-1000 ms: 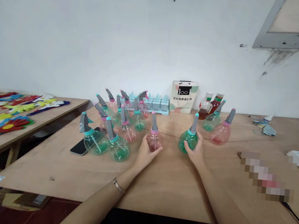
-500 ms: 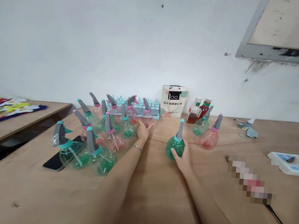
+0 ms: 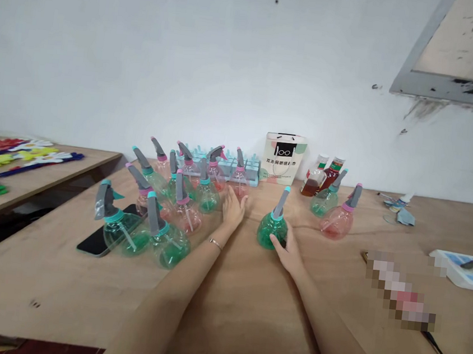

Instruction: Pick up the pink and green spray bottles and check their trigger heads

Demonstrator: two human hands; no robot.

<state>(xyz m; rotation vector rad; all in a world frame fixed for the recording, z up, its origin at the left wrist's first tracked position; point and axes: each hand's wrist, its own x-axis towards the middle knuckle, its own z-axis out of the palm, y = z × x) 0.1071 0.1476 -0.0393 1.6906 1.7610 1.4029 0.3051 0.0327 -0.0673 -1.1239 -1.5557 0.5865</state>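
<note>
My right hand (image 3: 288, 249) is wrapped round the side of a green spray bottle (image 3: 268, 229) that stands on the table, its grey trigger head pointing up. My left hand (image 3: 234, 213) is open, thumb apart from the fingers, just in front of a pink spray bottle (image 3: 241, 182); whether a fingertip still touches that bottle I cannot tell. Left of this hand several more round green and pink spray bottles stand in a cluster, among them a green one (image 3: 170, 249) near the front.
A pale blue rack (image 3: 254, 173) and a paper bag (image 3: 282, 165) stand against the wall, beside two sauce bottles (image 3: 315, 177). To the right are another pink spray bottle (image 3: 337, 221) and a white power strip (image 3: 458, 273). A phone (image 3: 96, 242) lies under the left cluster.
My left hand has let go of the pink spray bottle and drawn back slightly, its fingers opening. My right hand keeps its hold on the green one. The view has shifted a little.
</note>
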